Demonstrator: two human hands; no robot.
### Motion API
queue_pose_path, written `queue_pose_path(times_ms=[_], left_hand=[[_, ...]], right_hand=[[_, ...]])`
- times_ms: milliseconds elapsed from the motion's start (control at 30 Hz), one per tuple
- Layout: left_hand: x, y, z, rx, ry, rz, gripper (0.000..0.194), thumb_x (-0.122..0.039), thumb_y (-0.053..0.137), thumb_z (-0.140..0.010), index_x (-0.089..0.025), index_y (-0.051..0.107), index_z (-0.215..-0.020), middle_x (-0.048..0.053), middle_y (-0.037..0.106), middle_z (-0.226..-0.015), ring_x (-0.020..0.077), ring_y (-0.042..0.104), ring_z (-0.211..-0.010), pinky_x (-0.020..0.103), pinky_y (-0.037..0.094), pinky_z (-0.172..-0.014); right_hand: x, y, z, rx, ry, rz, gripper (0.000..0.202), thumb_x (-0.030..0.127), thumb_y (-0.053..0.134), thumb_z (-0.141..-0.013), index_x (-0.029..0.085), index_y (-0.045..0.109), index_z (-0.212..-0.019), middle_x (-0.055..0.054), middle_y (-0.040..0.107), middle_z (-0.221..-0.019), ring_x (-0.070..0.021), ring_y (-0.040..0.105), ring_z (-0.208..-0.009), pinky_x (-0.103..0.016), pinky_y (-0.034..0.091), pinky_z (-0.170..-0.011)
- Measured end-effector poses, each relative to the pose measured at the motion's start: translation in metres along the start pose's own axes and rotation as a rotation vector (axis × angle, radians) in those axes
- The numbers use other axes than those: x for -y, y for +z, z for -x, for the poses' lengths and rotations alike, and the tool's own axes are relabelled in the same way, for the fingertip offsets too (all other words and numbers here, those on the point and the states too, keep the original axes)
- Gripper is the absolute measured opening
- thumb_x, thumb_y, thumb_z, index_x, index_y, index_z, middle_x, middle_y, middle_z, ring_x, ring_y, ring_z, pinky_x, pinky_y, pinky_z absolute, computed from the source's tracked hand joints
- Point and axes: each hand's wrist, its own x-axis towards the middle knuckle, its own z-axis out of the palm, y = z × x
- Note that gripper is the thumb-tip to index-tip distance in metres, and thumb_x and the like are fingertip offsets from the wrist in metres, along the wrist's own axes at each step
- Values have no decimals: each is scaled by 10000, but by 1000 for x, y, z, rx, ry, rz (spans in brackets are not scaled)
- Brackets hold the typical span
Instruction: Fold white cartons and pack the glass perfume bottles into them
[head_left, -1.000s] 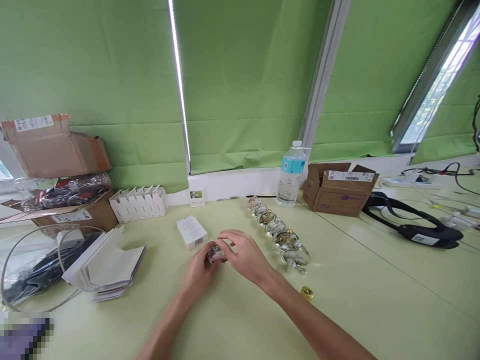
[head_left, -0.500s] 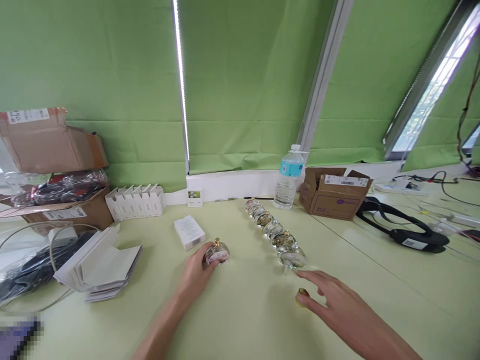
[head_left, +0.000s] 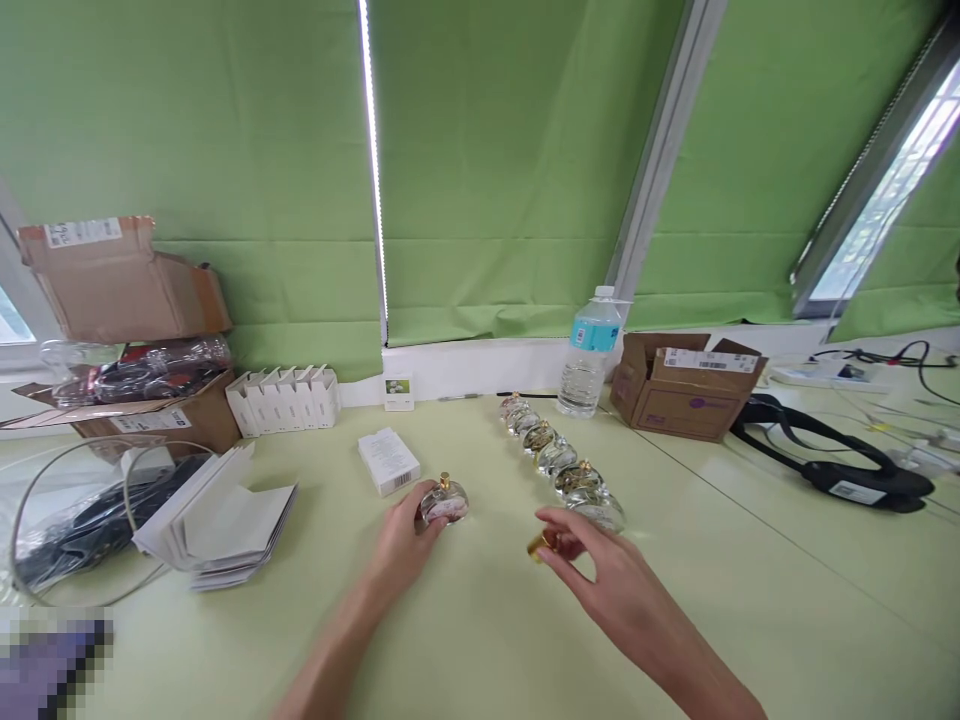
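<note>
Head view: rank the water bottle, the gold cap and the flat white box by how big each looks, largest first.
1. Water bottle
2. White box, though it lies nearer the camera
3. Gold cap, held in the right hand

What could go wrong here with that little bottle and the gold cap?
The right hand pinches the gold cap only at its fingertips, so it might slip and roll across the table. That hand is close to the row of bottles; a careless sweep could knock them over. The left hand steadies the round bottle from one side only, so pressing the cap on could tip it.
</note>
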Motion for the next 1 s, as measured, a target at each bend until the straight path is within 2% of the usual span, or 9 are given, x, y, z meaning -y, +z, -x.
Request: queue_pose_path(times_ms=[100,200,367,500,700,867,1000], left_hand=[[-2,0,1,2,14,-13,421,-293,557,-825,-268,527,-1244,43,647,-1211,224,624,-1051,326,475,-893],[-4,-1,1,-4,40,-17,405,-274,556,-822,-267,536,-1226,40,657,-1192,216,626,-1036,324,477,-889],[-4,-1,0,-24,41,-42,428,-239,578,-796,-242,542,-1223,59,679,-1133,225,634,-994,321,489,-847],[-3,-1,-1,-17,56,-43,426,-213,568,-796,-236,549,-1221,68,677,-1130,230,628,-1004,318,488,-841],[-6,-2,0,-5,95,-24,401,-199,542,-810,-262,546,-1207,45,672,-1138,210,631,-973,305,492,-824],[-6,-3,0,0,118,-13,405,-195,543,-807,-258,548,-1207,54,656,-1178,205,626,-992,298,495,-827],[-4,-2,0,-10,97,-25,417,-201,541,-810,-252,540,-1224,53,665,-1158,204,626,-1000,295,494,-836]], right_hand=[[29,1,-24,-25,-133,-34,161,348,499,-916,277,573,-1039,-5,671,-978,-188,633,-896,-310,498,-794],[52,5,-51,-23,-264,-32,128,284,489,-925,255,585,-1005,-19,659,-966,-185,620,-871,-314,487,-779],[70,18,-87,-19,-391,5,155,241,484,-929,228,611,-1016,-47,657,-987,-186,613,-877,-309,471,-773],[72,31,-100,-17,-413,44,162,241,478,-936,218,612,-1023,-46,657,-983,-181,614,-879,-298,466,-769],[64,49,-101,30,-453,62,188,241,456,-945,214,638,-984,-53,682,-997,-199,626,-936,-311,457,-829],[58,57,-98,10,-412,34,197,253,468,-931,202,644,-1003,-53,696,-1025,-202,621,-983,-315,453,-870],[56,57,-93,62,-350,-3,187,233,507,-894,210,615,-1044,-56,676,-1089,-207,612,-1007,-312,457,-852]])
